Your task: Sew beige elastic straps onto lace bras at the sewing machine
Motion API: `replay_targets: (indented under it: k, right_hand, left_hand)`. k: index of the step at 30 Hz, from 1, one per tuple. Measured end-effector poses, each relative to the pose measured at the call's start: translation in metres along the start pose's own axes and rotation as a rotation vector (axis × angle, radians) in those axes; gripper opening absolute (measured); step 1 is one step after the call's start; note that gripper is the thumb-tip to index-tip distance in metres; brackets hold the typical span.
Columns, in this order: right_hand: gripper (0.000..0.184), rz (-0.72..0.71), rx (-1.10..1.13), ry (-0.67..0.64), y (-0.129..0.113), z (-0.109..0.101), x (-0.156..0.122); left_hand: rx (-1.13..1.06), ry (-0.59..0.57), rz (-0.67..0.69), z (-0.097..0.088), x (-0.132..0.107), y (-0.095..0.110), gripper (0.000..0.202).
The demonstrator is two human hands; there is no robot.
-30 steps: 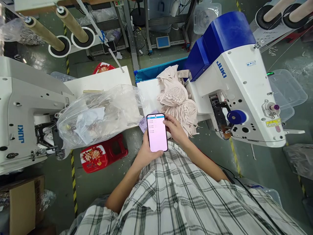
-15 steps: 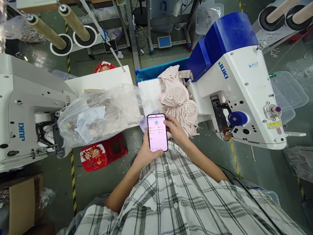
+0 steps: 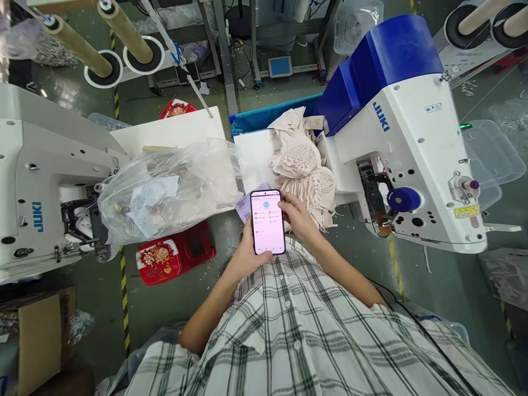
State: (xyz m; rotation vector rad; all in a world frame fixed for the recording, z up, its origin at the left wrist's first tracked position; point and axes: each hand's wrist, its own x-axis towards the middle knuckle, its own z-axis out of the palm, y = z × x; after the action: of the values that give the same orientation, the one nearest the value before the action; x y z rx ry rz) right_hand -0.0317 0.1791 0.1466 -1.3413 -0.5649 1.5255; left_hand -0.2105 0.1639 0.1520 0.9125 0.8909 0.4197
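Note:
A smartphone (image 3: 268, 225) with a lit pinkish screen stands upright in front of my shirt. My left hand (image 3: 246, 254) is closed around its lower left side, thumb along the bottom edge. At the upper right edge, my right hand (image 3: 297, 218) has its fingers curled against the phone, with the fingertips partly hidden. Behind the phone, a printed paper slip (image 3: 244, 208) with a code on it sticks out to the left; I cannot tell which fingers touch it. Just beyond my right hand lies a pile of beige lace bras (image 3: 305, 159) on a white table (image 3: 252, 157).
White JUKI sewing machines stand on the left (image 3: 37, 181) and right (image 3: 416, 143). A clear plastic bag (image 3: 193, 181) covers much of the left tabletop. Below it is a red stool (image 3: 165, 258). A blue fabric bin (image 3: 268, 116) sits behind the table, and a cardboard box (image 3: 39, 344) at lower left.
The view has shifted slightly, so the phone and both hands sit a few pixels further right. The grip on the phone looks the same.

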Motion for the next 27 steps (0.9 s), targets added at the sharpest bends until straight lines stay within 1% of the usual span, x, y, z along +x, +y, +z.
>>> replay_targets:
  k: [3,6,9,10,12,15,18,21,23,24,27]
  right_hand:
    - [0.042,0.022,0.027,0.012,0.003,-0.001,-0.001]
    - [0.041,0.039,0.035,0.042,0.01,-0.002,0.002]
    - [0.038,0.057,0.046,0.07,0.019,0.0,0.005]
    - [0.038,0.057,0.049,0.08,0.022,0.001,0.005]
    - [0.04,0.061,0.021,0.094,0.028,0.004,0.004]
    - [0.045,0.08,-0.201,0.04,0.038,0.008,0.0]
    - [0.051,0.057,-0.451,-0.042,0.049,0.006,0.005]
    - [0.052,0.007,-0.66,-0.063,0.066,-0.003,0.026]
    - [0.046,0.0,-0.829,-0.07,0.082,-0.009,0.047]
    - [0.047,0.008,-0.913,-0.077,0.091,-0.012,0.057]
    - [0.071,0.043,-1.143,-0.159,0.118,-0.019,0.08]
  left_hand:
    - [-0.019,-0.007,-0.01,-0.002,0.0,-0.005,0.118]
    - [-0.13,-0.007,-0.03,-0.006,0.001,-0.014,0.109]
    - [-0.347,0.072,0.013,-0.007,0.003,-0.023,0.094]
    - [-0.438,0.094,0.007,-0.007,0.004,-0.026,0.088]
    - [-0.596,0.098,-0.05,-0.006,0.008,-0.031,0.075]
    - [-0.746,0.081,-0.152,-0.005,0.015,-0.039,0.063]
    - [-0.783,0.099,-0.221,-0.01,0.016,-0.047,0.065]
    - [-0.705,0.167,-0.25,-0.026,0.009,-0.057,0.071]
    - [-0.651,0.253,-0.265,-0.043,0.001,-0.066,0.069]
    - [-0.62,0.308,-0.275,-0.053,-0.003,-0.071,0.066]
    - [-0.512,0.477,-0.332,-0.082,-0.015,-0.088,0.051]
